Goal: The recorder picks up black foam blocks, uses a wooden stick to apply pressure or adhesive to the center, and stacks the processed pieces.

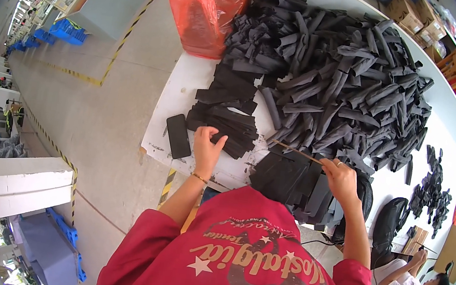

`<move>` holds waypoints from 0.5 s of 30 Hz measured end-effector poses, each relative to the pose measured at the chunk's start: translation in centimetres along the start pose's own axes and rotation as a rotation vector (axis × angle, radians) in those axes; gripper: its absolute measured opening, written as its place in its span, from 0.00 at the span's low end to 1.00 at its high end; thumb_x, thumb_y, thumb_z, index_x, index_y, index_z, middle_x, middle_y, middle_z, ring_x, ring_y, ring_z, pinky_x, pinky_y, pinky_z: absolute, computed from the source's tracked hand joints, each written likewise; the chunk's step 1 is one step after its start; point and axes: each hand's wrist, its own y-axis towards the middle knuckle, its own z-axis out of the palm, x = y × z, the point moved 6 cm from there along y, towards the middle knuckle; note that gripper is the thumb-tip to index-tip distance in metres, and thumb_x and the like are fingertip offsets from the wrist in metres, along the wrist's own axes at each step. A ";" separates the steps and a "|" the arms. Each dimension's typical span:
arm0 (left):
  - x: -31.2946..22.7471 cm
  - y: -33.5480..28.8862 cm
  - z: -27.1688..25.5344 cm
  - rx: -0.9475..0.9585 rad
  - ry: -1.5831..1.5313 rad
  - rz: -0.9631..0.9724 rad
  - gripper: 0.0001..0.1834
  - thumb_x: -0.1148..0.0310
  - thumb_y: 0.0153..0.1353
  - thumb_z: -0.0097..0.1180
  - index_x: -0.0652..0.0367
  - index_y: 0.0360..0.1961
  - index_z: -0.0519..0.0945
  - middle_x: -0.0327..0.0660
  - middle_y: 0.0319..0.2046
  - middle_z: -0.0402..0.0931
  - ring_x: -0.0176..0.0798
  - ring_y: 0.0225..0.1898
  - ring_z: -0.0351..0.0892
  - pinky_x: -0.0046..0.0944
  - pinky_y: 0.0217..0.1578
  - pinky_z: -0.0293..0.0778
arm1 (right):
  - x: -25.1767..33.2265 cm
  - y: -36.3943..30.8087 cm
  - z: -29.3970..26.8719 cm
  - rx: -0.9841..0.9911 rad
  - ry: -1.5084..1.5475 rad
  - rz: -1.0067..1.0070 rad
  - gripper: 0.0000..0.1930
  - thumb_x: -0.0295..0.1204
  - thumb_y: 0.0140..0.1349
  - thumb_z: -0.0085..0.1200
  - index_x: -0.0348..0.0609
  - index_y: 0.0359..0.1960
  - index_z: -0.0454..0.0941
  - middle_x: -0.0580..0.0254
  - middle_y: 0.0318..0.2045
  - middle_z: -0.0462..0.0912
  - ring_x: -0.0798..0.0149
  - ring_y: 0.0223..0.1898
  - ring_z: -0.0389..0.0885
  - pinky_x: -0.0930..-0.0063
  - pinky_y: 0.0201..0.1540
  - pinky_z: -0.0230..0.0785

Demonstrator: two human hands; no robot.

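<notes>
Black strips (239, 132) fanned partly beneath left hand (208, 149); right hand (341, 179) holds stick (296, 151).

The scene is bright and evenly lit, with pale, nearly white patches blown out along the rim at ten and eight o'clock. A soft sheen lies on the red plastic bag (204, 19) toward eleven o'clock. The black strips (358, 85) around one o'clock show grey highlights, their gaps sinking into deep shadow. The centre looks fairly sharp; fine detail smears near the rim, the bench (175, 85) edge bows at two o'clock, and the corners go black.
</notes>
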 end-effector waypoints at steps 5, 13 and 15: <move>3.3 -4.1 -1.3 -0.508 0.242 -0.141 0.24 0.65 0.46 0.71 0.62 0.38 0.69 0.46 0.36 0.68 0.50 0.38 0.67 0.45 0.42 0.66 | 1.7 -0.4 1.7 0.069 0.016 0.015 0.08 0.31 0.59 0.55 0.48 0.40 0.78 0.59 0.24 0.74 0.54 0.28 0.79 0.61 0.29 0.72; 8.7 -1.8 -0.4 -0.325 0.130 -0.375 0.15 0.67 0.49 0.68 0.62 0.36 0.79 0.44 0.35 0.76 0.49 0.40 0.74 0.43 0.42 0.70 | 4.4 1.1 3.3 0.074 0.079 -0.105 0.09 0.30 0.57 0.57 0.48 0.40 0.79 0.61 0.24 0.74 0.56 0.27 0.79 0.62 0.27 0.72; 8.2 -1.2 -1.0 -0.260 -0.151 -0.486 0.10 0.70 0.49 0.67 0.62 0.32 0.83 0.44 0.32 0.81 0.45 0.38 0.78 0.40 0.41 0.73 | 5.1 2.1 2.5 0.040 0.081 -0.113 0.09 0.29 0.57 0.57 0.47 0.40 0.79 0.60 0.23 0.74 0.56 0.26 0.78 0.62 0.27 0.71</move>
